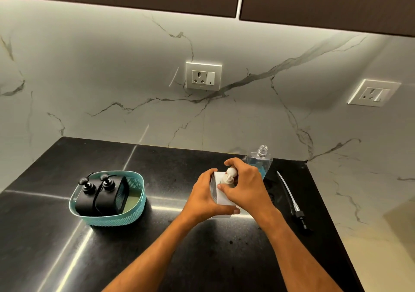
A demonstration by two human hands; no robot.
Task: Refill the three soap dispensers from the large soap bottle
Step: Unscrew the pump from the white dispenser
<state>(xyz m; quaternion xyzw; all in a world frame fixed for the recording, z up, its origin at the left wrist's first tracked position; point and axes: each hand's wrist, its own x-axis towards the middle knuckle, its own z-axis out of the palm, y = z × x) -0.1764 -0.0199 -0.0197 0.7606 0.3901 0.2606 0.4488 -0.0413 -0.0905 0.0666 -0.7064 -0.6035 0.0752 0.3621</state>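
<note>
At centre frame on the black table (pixel 157 258), the left hand (pixel 203 198) clamps the white dispenser (pixel 221 198) by its body while the right hand (pixel 246 185) closes around its pump head (pixel 231 173). Rigid, smooth, probably slippery; grip the flat sides.

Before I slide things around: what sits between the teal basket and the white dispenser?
Nothing: head view shows bare black counter between basket and dispenser.

black counter (pixel 179 258) | teal basket (pixel 132 218) | white dispenser (pixel 221 196) | clear bottle (pixel 260 160) | pump tube (pixel 292 199)
</note>
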